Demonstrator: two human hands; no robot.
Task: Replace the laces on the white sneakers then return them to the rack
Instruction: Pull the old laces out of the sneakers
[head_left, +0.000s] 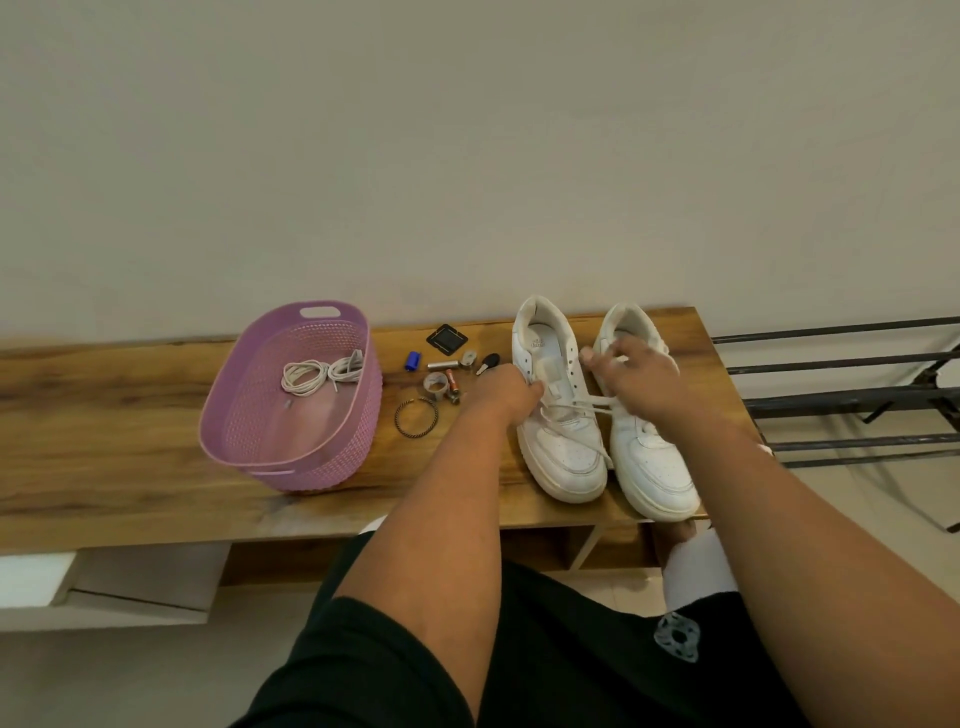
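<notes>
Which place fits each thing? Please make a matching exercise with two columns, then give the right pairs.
Things:
1. coiled laces
2. metal bangle
3. left hand
4. dark rack

Places:
A. beside the bench, at its right end
B. on the side of the left sneaker
C. inside the purple basket
D. on the wood between basket and sneakers

Pairs: 1-C, 2-D, 3-B, 4-A
</notes>
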